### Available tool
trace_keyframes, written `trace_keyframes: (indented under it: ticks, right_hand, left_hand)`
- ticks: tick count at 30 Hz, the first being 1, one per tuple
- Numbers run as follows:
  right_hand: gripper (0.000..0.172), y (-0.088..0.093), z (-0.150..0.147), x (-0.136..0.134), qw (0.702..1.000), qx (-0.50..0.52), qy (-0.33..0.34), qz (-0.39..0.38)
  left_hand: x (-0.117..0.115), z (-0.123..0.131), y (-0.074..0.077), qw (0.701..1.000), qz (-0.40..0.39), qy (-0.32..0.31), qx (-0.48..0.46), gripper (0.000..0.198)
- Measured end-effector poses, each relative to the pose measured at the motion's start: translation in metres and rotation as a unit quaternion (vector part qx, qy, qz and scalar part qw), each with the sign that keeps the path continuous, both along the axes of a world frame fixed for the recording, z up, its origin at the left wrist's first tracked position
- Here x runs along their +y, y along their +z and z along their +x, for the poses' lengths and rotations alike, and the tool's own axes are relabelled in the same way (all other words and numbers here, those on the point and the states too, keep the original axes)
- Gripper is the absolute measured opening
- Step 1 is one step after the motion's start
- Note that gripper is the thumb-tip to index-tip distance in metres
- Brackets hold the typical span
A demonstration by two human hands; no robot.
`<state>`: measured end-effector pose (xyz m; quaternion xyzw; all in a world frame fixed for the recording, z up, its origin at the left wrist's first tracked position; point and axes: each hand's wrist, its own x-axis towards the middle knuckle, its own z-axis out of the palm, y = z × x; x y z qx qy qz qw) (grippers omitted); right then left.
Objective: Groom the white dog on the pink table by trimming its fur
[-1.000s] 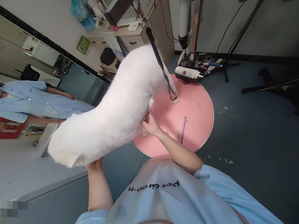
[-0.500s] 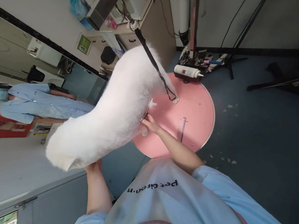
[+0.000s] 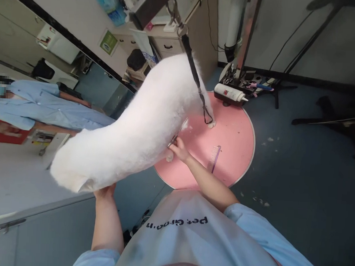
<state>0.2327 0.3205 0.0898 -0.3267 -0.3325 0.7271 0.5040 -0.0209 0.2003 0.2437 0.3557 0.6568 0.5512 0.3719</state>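
A white fluffy dog [image 3: 142,119] stands on a round pink grooming table [image 3: 231,132], its head towards the lower left. My right hand [image 3: 179,149] is closed on a pair of scissors [image 3: 177,134], whose blades lie along the dog's side and belly fur. Under the dog's head and neck is my left hand [image 3: 105,191]; its fingers are hidden by the fur. A purple-handled comb [image 3: 214,159] lies on the table, to the right of my right hand. A small tuft of cut white fur [image 3: 186,126] is by the blade tips.
A black grooming loop [image 3: 196,76] hangs from a metal arm [image 3: 152,5] by the dog's rear. A white squeeze bottle [image 3: 231,93] lies in a tool holder at the table's far edge. Left, a mirror reflects a person in blue [image 3: 53,103]. Fur clumps dot the floor.
The view has shifted slightly, so the table's far side and the grooming arm sit further right. The scissors have turned a little, with their blades pointing more to the upper right.
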Motion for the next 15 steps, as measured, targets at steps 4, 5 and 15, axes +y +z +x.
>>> trace_keyframes:
  ticks: [4,5,15]
  right_hand:
    - [0.037,-0.005,-0.001,0.002,0.997,-0.072,-0.038,0.009]
    - [0.036,-0.006,-0.001,0.003,0.996,-0.079,-0.041,0.013]
    - [0.035,-0.004,0.011,0.007,0.98,-0.182,-0.048,0.058]
  left_hand:
    - [-0.006,-0.001,-0.008,0.987,0.135,0.013,-0.081,0.057]
    - [-0.005,0.0,-0.008,0.986,0.14,0.018,-0.091,0.057]
    - [0.0,0.002,-0.008,0.978,0.17,0.044,-0.11,0.055]
